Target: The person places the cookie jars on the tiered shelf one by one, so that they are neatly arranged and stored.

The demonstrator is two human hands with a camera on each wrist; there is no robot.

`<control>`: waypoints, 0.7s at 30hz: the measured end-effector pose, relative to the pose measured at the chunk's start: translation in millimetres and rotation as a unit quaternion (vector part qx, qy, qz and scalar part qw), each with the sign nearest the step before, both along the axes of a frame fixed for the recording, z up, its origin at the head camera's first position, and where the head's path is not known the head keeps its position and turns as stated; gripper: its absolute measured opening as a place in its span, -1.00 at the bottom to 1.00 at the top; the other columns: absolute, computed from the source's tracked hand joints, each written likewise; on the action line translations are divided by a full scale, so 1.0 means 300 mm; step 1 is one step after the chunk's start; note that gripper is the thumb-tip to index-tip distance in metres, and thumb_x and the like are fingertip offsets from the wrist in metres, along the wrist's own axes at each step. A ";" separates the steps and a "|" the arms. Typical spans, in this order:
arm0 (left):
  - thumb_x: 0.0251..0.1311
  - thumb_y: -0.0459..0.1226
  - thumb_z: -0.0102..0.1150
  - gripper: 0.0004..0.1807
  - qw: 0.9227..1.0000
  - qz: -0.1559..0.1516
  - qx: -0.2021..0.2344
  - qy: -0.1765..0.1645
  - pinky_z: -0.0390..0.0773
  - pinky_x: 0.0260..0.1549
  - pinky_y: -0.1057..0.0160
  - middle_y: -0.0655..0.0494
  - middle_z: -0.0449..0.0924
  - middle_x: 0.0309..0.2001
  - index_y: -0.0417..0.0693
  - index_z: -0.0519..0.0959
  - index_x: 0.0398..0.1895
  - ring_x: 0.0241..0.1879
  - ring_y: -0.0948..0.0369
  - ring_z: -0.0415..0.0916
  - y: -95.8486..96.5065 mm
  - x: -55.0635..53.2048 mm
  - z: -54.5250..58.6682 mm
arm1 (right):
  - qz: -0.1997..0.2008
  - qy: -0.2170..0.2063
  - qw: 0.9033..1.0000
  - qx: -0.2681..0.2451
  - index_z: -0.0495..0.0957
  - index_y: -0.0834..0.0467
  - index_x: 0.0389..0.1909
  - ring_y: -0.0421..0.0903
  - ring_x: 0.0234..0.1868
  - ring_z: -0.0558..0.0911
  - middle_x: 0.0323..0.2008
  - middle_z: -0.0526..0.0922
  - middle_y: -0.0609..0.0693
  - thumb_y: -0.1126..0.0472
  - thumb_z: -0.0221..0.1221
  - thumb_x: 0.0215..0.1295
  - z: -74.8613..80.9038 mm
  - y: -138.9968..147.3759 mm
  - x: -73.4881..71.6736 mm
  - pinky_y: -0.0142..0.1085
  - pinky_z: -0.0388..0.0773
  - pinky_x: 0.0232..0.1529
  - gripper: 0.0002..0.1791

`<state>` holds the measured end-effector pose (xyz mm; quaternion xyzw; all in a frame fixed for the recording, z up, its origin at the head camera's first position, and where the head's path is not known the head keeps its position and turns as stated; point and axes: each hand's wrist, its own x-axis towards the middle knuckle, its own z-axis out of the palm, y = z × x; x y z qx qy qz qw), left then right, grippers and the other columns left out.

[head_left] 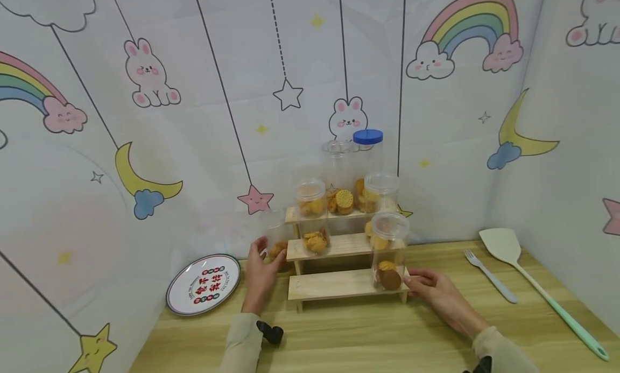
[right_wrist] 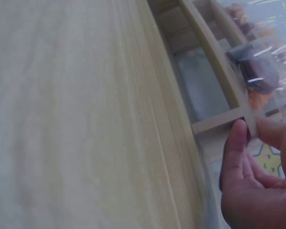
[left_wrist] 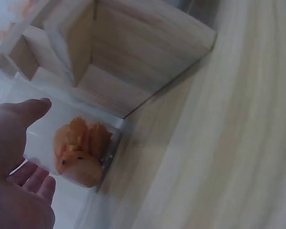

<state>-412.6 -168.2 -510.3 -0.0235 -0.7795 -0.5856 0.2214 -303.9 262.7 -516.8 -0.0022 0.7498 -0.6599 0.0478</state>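
Observation:
A three-step wooden stand bears several clear jars of cookies. At its lower right end, my right hand pinches the edge of the bottom step between thumb and fingers, as the right wrist view also shows. Just left of that grip, a jar with dark and golden cookies stands on this step. On the table beside the stand's left side is another clear jar, with cookies at its bottom. My left hand is at this jar, thumb and fingers spread apart; whether they touch it is unclear.
On the upper steps stand more jars, including a blue-lidded one at the back. A white plate with red lettering lies at the left. A fork and a spatula lie at the right. A patterned cloth wall rises behind.

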 end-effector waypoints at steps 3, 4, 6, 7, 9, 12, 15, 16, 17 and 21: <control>0.33 -0.36 0.50 -0.22 1.000 -0.007 0.000 -0.006 0.40 0.57 -0.16 -0.31 0.44 0.48 -0.33 0.31 0.51 0.53 -0.19 0.37 -0.002 -0.004 -0.009 | 0.002 -0.001 1.000 -0.002 0.24 0.49 0.55 -0.17 -0.03 0.77 0.08 0.75 0.09 0.08 0.29 0.60 0.000 -0.005 0.000 -0.32 0.76 0.09 -0.22; 0.33 -0.37 0.49 -0.23 1.000 -0.010 0.000 -0.004 0.40 0.58 -0.16 -0.32 0.44 0.48 -0.34 0.30 0.51 0.53 -0.20 0.37 -0.002 -0.005 -0.010 | 0.002 -0.001 1.000 -0.002 0.23 0.50 0.55 -0.18 -0.02 0.76 0.09 0.75 0.09 0.08 0.29 0.60 0.002 -0.005 0.002 -0.33 0.76 0.09 -0.22; 0.33 -0.38 0.49 -0.24 1.000 -0.010 -0.002 0.000 0.40 0.58 -0.16 -0.32 0.45 0.47 -0.34 0.31 0.51 0.53 -0.21 0.38 -0.001 -0.005 -0.011 | 0.000 -0.002 1.000 -0.003 0.23 0.50 0.55 -0.18 -0.02 0.76 0.09 0.74 0.09 0.08 0.29 0.60 0.004 -0.004 0.002 -0.33 0.77 0.09 -0.21; 0.33 -0.38 0.49 -0.24 1.000 -0.008 -0.004 0.002 0.41 0.57 -0.16 -0.32 0.46 0.47 -0.33 0.32 0.51 0.52 -0.21 0.39 -0.001 -0.004 -0.010 | 0.000 -0.004 1.000 -0.005 0.23 0.49 0.55 -0.18 -0.01 0.76 0.09 0.74 0.08 0.08 0.29 0.59 0.005 -0.003 0.002 -0.33 0.76 0.09 -0.21; 0.33 -0.38 0.49 -0.25 1.000 -0.006 -0.007 0.006 0.42 0.56 -0.17 -0.33 0.47 0.46 -0.34 0.33 0.50 0.51 -0.22 0.41 -0.001 -0.002 -0.009 | 0.001 -0.005 1.000 -0.007 0.22 0.49 0.55 -0.18 0.00 0.76 0.09 0.74 0.08 0.08 0.29 0.60 0.007 -0.001 0.003 -0.34 0.76 0.10 -0.21; 0.33 -0.36 0.50 -0.24 1.000 -0.005 -0.012 0.001 0.42 0.56 -0.17 -0.32 0.47 0.46 -0.32 0.33 0.51 0.52 -0.21 0.41 -0.003 0.005 -0.001 | 0.001 -0.007 1.000 -0.009 0.21 0.48 0.56 -0.19 0.01 0.76 0.10 0.74 0.07 0.07 0.30 0.59 0.009 0.001 0.005 -0.35 0.76 0.10 -0.20; 0.35 -0.36 0.48 -0.23 1.000 -0.014 -0.007 -0.008 0.38 0.59 -0.18 -0.31 0.44 0.49 -0.32 0.30 0.53 0.54 -0.21 0.37 -0.010 0.012 0.007 | 0.001 -0.007 1.000 -0.010 0.20 0.49 0.56 -0.19 0.00 0.76 0.09 0.74 0.07 0.07 0.29 0.60 0.009 0.002 0.008 -0.34 0.76 0.10 -0.19; 0.36 -0.35 0.48 -0.22 1.000 -0.018 -0.003 -0.011 0.36 0.60 -0.18 -0.30 0.43 0.50 -0.30 0.30 0.54 0.55 -0.20 0.36 -0.013 0.017 0.010 | 0.002 -0.006 1.000 -0.008 0.20 0.50 0.56 -0.19 0.00 0.76 0.10 0.73 0.07 0.07 0.29 0.60 0.009 0.002 0.009 -0.34 0.76 0.10 -0.19; 0.36 -0.35 0.47 -0.22 1.000 -0.020 -0.001 -0.011 0.35 0.61 -0.18 -0.29 0.43 0.50 -0.30 0.29 0.54 0.56 -0.20 0.35 -0.018 0.020 0.012 | 0.004 -0.005 1.000 -0.007 0.19 0.50 0.57 -0.20 0.00 0.75 0.10 0.73 0.07 0.07 0.28 0.61 0.009 0.001 0.009 -0.34 0.76 0.10 -0.19; 0.37 -0.33 0.48 -0.22 1.000 -0.017 -0.004 -0.006 0.36 0.60 -0.17 -0.26 0.44 0.48 -0.28 0.29 0.54 0.55 -0.17 0.36 -0.047 0.043 0.025 | 0.001 -0.007 1.000 -0.010 0.22 0.49 0.56 -0.20 0.00 0.75 0.10 0.74 0.08 0.08 0.30 0.59 0.010 -0.006 0.004 -0.33 0.76 0.11 -0.20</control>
